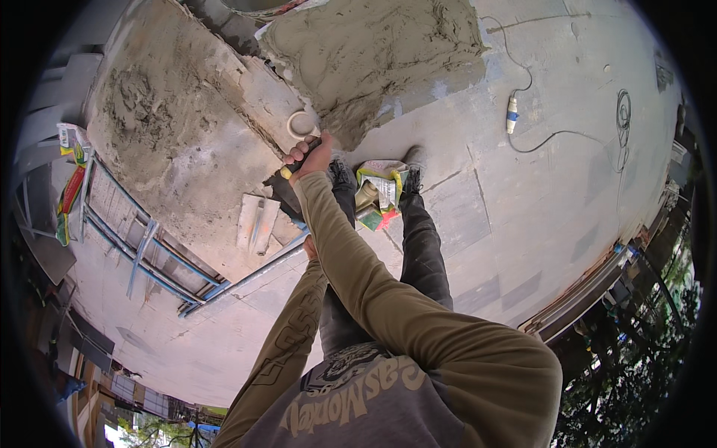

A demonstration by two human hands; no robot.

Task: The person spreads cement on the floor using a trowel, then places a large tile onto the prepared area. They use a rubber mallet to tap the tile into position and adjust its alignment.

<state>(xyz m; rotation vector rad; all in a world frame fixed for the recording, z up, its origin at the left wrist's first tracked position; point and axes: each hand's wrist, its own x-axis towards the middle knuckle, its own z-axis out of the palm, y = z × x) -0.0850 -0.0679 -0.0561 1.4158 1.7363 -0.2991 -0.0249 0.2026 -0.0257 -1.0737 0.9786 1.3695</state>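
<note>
My right hand (312, 157) grips a dark handle with a yellow end (287, 171) beside a round white ring-shaped object (301, 124) at the edge of a wet mortar patch (373, 52). My left hand (311, 249) is lower, partly behind my right sleeve; its fingers and anything in them are hidden. A crumpled green and white bag (388, 179) lies between my shoes, with a tan object (366, 194) on it. Left of my arms, a pale offcut (252, 222) rests on a mortar-smeared board (172, 134).
Blue metal frame pieces (179, 261) run along the board's lower left, near a red and green bag (71, 194). A cable with a white and blue connector (512, 112) and a loose coil (622, 127) lie on the pale floor (545, 209) to the right.
</note>
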